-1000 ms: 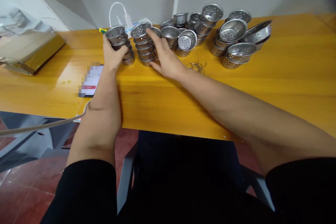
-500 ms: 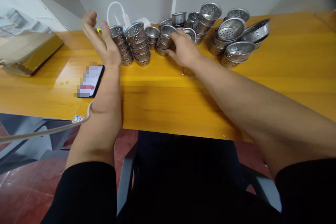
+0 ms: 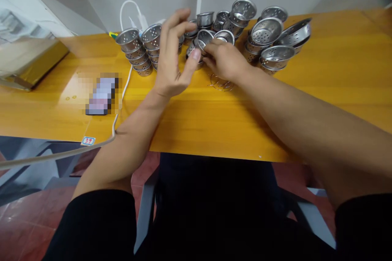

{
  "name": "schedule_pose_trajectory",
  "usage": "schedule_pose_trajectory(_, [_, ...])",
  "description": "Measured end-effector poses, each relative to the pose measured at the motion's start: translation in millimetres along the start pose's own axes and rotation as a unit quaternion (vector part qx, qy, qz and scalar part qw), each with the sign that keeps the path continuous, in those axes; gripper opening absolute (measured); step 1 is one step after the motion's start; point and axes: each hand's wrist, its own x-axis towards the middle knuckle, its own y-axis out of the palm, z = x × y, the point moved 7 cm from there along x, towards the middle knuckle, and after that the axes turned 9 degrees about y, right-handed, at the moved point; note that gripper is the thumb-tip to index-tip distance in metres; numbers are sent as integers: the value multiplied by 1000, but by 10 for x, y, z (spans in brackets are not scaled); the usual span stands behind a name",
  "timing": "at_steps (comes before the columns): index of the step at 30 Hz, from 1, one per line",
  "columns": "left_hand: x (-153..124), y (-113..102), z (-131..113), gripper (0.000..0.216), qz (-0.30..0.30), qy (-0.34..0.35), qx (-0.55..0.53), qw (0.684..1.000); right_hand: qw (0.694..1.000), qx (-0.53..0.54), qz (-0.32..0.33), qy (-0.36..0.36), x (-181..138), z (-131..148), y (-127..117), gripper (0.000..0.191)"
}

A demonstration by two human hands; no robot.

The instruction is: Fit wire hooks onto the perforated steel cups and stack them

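Many small perforated steel strainer cups stand in stacks along the back of a yellow wooden table. My right hand is closed on one strainer cup lifted in front of the middle stacks. My left hand is raised beside it with fingers spread and curved, its thumb tip touching the cup's lower edge. Two neat stacks of cups stand left of my left hand. A small heap of thin wire rings lies under my right wrist.
A phone lies on the table at the left, with a white cable running past it and off the front edge. A shiny gold-edged box sits far left. More stacked, wider strainers crowd the back right. A wall rises behind.
My left hand swung from the far-left stacks over to the middle, meeting my right hand. My right hand has lifted one cup off the middle stack.
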Motion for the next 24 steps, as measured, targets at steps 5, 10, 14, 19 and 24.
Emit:
schedule_pose_trajectory(5, [82,235,198,98,10,-15,-21,1000,1000,7,-26,7,-331,-99,-151,28])
schedule_pose_trajectory(10, [-102,691,950,106,17,-78,-55,995,1000,-21,-18,10,-525,-213,-295,29])
schedule_pose_trajectory(14, [-280,980,1143,106,100,-89,-99,986,1000,-26,-1,8,-604,-288,-451,29])
schedule_pose_trajectory(19, [-254,943,834,87,145,-83,-115,979,997,-56,4,54,-606,-362,-527,21])
schedule_pose_trajectory(24, [-217,965,671,89,216,-68,-76,971,991,-94,8,96,-576,-341,-520,12])
